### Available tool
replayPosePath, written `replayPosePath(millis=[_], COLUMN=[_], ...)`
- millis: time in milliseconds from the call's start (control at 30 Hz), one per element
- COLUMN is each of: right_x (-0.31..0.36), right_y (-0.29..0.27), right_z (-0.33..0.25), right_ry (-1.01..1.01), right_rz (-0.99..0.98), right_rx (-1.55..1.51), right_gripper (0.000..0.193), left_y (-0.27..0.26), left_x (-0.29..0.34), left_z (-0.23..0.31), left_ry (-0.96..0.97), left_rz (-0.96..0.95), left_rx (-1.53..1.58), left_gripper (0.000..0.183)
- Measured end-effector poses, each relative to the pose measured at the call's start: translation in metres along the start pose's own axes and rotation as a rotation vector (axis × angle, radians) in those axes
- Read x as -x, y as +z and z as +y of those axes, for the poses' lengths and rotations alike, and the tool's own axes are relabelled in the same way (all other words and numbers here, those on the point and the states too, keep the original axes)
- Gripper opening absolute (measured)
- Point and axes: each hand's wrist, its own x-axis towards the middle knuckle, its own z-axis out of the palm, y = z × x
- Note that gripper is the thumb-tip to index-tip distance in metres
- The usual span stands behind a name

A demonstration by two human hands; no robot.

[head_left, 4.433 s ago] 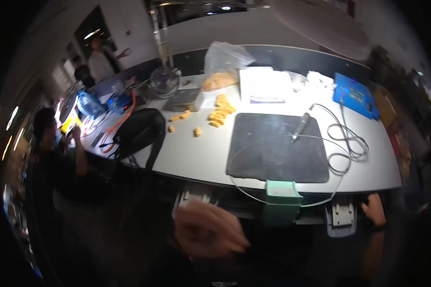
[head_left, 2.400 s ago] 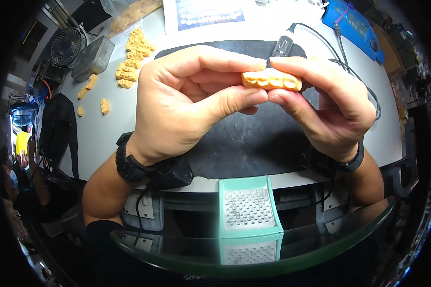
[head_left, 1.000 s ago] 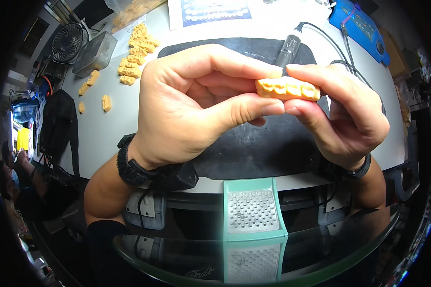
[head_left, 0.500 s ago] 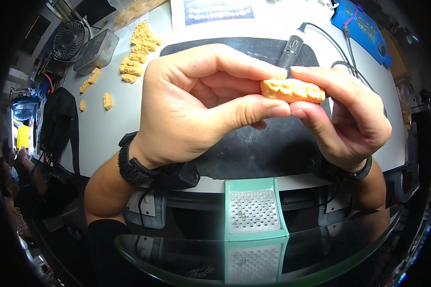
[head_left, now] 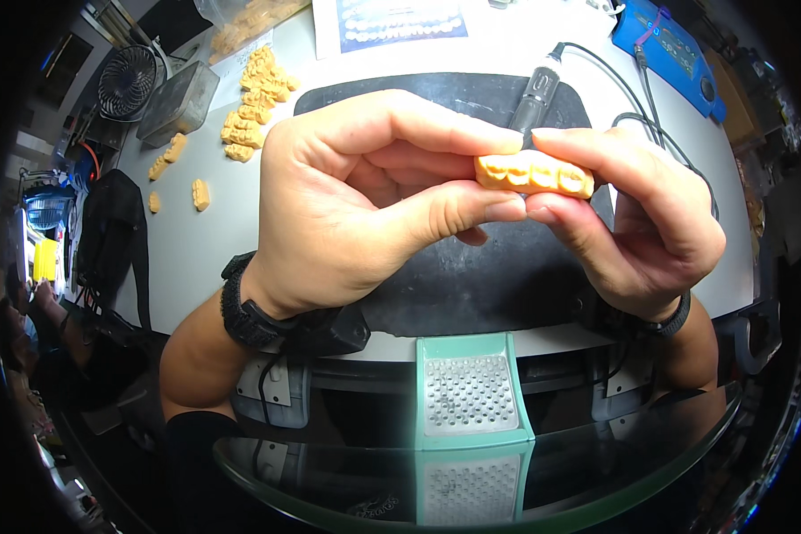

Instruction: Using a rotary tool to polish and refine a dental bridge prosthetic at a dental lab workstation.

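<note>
Above a black mat (head_left: pixel 472 285), left hand (head_left: pixel 329 214) and right hand (head_left: pixel 654 214) pinch a yellow tooth model (head_left: pixel 534 175) between their fingers (head_left: pixel 458 209). Similar pieces (head_left: pixel 242 133) dot the surface (head_left: pixel 191 254).

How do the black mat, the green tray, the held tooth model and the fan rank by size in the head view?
1. Black mat, though partly covered
2. Green tray
Unranked: tooth model and fan look alike, and the model is held closer up.
</note>
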Motion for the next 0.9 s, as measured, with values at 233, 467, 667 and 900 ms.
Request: replayPosePath(millis=[233, 467, 667, 900], right_x=[0.0004, 0.0001, -0.0009, -0.0003], right_y=[0.0004, 0.0027, 0.0033, 0.0031], right_z=[0.0022, -0.0014, 0.0, 0.0003], right_ry=[-0.033, 0.012, -0.002, -0.004], right_rz=[-0.005, 0.02, 0.024, 0.031], right_rx=[0.032, -0.001, -0.004, 0.0], right_gripper=[0.038, 0.038, 0.039, 0.038], left_y=[0.0005, 0.0004, 0.0001, -0.0012], left_x=[0.0002, 0.0017, 0.0016, 0.0005], left_z=[-0.0004, 0.0013, 0.0011, -0.0012], left_ry=[0.009, -0.02, -0.007, 0.017], left_rz=[0.0, -0.005, -0.018, -0.025], left_rx=[-0.018, -0.017, 0.004, -0.01], left_gripper=[0.032, 0.031, 0.03, 0.031])
